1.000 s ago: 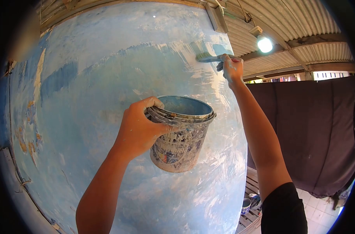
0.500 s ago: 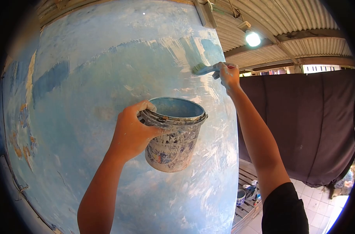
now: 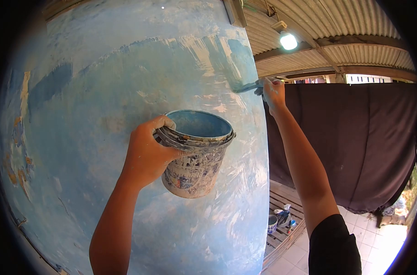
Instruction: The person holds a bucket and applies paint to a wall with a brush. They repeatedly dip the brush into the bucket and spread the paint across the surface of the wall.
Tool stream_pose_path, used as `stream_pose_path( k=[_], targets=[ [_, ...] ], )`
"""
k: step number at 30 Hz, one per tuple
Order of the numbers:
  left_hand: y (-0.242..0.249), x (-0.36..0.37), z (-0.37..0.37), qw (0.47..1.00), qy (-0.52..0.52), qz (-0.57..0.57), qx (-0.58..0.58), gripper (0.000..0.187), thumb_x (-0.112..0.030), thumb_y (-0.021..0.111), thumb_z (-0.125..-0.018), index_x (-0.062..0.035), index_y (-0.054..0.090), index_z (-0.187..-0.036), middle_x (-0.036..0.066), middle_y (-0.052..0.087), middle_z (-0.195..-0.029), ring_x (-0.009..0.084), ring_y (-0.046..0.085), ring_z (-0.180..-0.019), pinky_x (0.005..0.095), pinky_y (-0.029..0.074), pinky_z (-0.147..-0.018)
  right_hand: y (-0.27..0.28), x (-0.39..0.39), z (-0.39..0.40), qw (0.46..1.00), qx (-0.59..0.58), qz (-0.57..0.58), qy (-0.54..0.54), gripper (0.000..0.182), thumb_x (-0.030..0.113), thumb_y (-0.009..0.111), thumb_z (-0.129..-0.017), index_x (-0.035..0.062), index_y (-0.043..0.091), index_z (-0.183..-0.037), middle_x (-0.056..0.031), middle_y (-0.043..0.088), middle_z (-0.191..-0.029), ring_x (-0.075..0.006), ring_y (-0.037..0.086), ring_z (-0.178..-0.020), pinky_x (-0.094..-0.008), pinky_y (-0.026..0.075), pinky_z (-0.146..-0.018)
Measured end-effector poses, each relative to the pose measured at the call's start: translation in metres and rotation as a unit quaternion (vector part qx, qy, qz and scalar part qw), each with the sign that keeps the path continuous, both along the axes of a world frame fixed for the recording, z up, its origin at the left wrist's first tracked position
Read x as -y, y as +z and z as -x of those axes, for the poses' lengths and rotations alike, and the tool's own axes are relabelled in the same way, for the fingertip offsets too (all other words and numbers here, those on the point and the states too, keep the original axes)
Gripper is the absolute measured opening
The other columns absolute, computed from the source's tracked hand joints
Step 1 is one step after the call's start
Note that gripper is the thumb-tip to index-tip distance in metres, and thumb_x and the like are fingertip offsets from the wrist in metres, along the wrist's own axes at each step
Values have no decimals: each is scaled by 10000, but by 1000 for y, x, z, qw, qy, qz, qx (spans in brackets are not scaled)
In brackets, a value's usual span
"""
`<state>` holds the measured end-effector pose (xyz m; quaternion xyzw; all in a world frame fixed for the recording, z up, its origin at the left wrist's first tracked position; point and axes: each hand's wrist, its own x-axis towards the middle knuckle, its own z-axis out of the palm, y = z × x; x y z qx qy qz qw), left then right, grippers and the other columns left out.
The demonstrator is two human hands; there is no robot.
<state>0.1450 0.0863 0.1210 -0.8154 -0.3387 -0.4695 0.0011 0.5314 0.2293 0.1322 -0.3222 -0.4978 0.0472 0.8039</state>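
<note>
My left hand grips a paint-stained bucket by its rim, thumb over the edge and fingers beneath the lip. The bucket is tilted a little, and its blue-coated inside shows; how much paint lies in it is hidden. Out to the right, my right hand is closed around the handle of a paintbrush. The bristles press against the wall, close to its right edge. Patchy light blue paint covers this wall, with pale streaks around the brush and a darker blue patch at the left.
A dark cloth hangs to the right of the wall. Below it, a slatted wooden bench holds a small bucket and other items. A lit bulb hangs under the corrugated roof. Peeling paint marks the wall's left side.
The brush has moved down the wall and its handle has swung round, bristles now lower. The view has shifted slightly to the right. My left hand still holds the bucket.
</note>
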Motion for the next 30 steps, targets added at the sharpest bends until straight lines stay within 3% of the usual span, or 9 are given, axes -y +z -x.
stream_pose_path(
  k=[4,8,13,16,19,20,23,27,30],
  targets=[
    [-3,-3,-4,999,-4,-42,-6,387,2,874,-694,-28,662,-1017,169,736,-1037,289,716,-996,406,559,-905,25,-5,8,990,-24,-69,122,238,146,590,-971,-35,744,-973,-107,731,-762,-173,655,-607,-300,464,-541],
    [-3,-5,-1,1000,-19,-24,-2,382,-4,885,-686,-23,664,-997,155,742,-995,270,718,-973,396,556,-887,-22,-19,19,995,-13,-28,95,241,152,604,-950,-41,750,-942,-114,734,-762,-156,653,-600,-291,441,-482],
    [-8,-6,4,1000,0,-25,-13,379,9,881,-676,-23,656,-979,146,741,-960,252,718,-933,389,561,-863,-1,5,3,995,62,73,-5,247,147,598,-937,-54,742,-930,-122,724,-736,-142,640,-593,-284,462,-514],
    [-8,-3,5,999,-10,-36,-16,372,26,869,-674,-25,648,-968,128,728,-931,217,700,-909,375,560,-854,10,37,42,985,60,-2,162,221,119,611,-946,-64,736,-950,-125,735,-770,-166,676,-661,-292,524,-622],
    [-7,-7,3,999,-23,-39,-2,370,45,858,-670,-26,640,-961,100,703,-900,176,670,-889,361,554,-848,-14,20,65,977,78,-81,180,222,110,599,-964,-64,735,-948,-122,732,-785,-165,676,-664,-291,522,-631],
    [-8,-9,3,999,-28,-41,11,372,53,854,-668,-26,637,-958,84,689,-885,157,653,-880,355,550,-844,-32,5,61,988,97,-23,116,244,137,580,-1009,-40,746,-1027,-135,751,-826,-153,688,-682,-281,508,-596],
    [-11,-13,11,999,-29,-31,15,372,58,852,-665,-25,633,-954,66,671,-871,142,637,-872,350,544,-838,-73,-11,48,994,42,-31,92,235,98,598,-956,-81,729,-881,-127,719,-762,-160,678,-639,-288,527,-620],
    [-16,-21,11,999,-27,-27,-2,367,63,848,-666,-23,630,-948,64,673,-870,137,635,-875,343,542,-841,-52,2,40,996,54,75,-5,226,93,605,-941,-85,733,-888,-113,720,-759,-151,672,-631,-281,521,-615],
    [-21,-21,14,1000,-16,-27,0,363,66,844,-666,-22,633,-949,66,675,-874,138,636,-880,341,540,-849,-42,-2,58,987,70,-74,122,215,92,614,-940,-88,732,-943,-115,721,-764,-148,678,-665,-297,531,-642]
  ],
)
